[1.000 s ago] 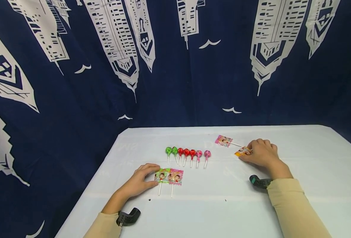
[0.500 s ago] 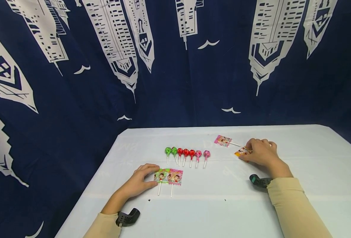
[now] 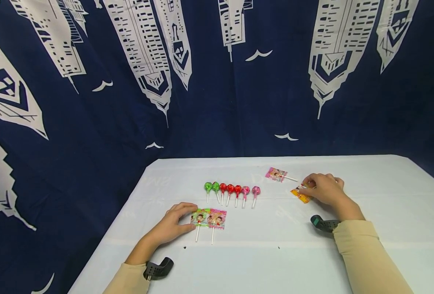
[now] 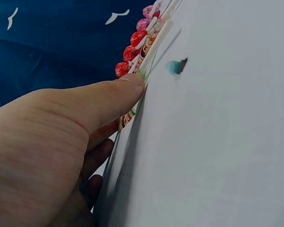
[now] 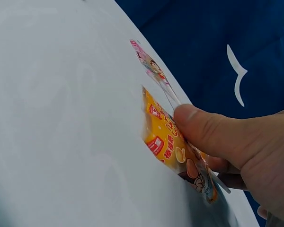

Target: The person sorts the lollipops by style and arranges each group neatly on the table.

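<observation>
My left hand [image 3: 173, 223] holds the left side of a green-wrapped lollipop [image 3: 201, 217], thumb at its lower edge and index finger at its top corner. Against it lies a pink-wrapped lollipop [image 3: 217, 219], both sticks toward me. In the left wrist view the thumb [image 4: 128, 90] is right at the wrapper. My right hand [image 3: 325, 190] pinches an orange-wrapped lollipop [image 3: 300, 195] between thumb and fingers. The right wrist view shows the orange packet [image 5: 165, 137] tilted up off the table, its stick partly hidden by the hand. Another pink-wrapped lollipop [image 3: 276, 174] lies just beyond it.
A row of unwrapped-looking round lollipops runs across the middle: green [image 3: 208, 186], red [image 3: 230, 188] and pink [image 3: 256, 190]. The white table [image 3: 246, 265] ends at a dark blue curtain [image 3: 217, 122] with white building prints. Small dark specks [image 3: 184, 247] dot the tabletop.
The right hand has tilted the orange-wrapped lollipop, so more of its orange face shows, and the packet's lower edge sits slightly nearer me. The left hand and the other lollipops stay put.
</observation>
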Motion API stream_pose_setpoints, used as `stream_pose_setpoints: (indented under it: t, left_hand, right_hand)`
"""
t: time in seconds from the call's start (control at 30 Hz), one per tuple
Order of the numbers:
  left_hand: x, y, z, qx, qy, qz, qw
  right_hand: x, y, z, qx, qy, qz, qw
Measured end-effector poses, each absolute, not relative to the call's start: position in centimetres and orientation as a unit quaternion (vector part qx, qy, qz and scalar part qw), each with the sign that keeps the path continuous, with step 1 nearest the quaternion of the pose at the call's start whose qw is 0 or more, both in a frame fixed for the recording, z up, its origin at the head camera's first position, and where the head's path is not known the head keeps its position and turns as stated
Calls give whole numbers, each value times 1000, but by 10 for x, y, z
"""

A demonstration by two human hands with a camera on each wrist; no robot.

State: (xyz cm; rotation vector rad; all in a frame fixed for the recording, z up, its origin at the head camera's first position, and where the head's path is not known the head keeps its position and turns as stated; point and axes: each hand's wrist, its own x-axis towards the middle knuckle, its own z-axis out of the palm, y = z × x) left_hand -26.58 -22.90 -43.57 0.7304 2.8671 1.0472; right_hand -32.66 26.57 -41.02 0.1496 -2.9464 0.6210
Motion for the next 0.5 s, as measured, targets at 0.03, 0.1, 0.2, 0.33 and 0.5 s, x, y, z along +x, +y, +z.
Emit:
stream_pose_setpoints:
  t: [0.03, 0.1, 0.2, 0.33, 0.5]
  left_hand:
    - [-266, -229, -436, 233, 913, 334, 2]
    - [-265, -229, -435, 230, 913, 336, 4]
    - [-265, -229, -435, 232, 913, 336, 3]
    - [-265, -229, -436, 233, 912, 337, 3]
    - [-266, -229, -436, 233, 913, 335, 1]
  right_hand:
    - [-326, 266, -411, 51, -975, 208, 65]
    - [-326, 266, -411, 53, -973, 216, 65]
    - [-325, 267, -411, 59, -971, 225, 61]
    - [-326, 268, -411, 67, -969, 230, 55]
    - [-329, 267, -409, 62, -968, 238, 49]
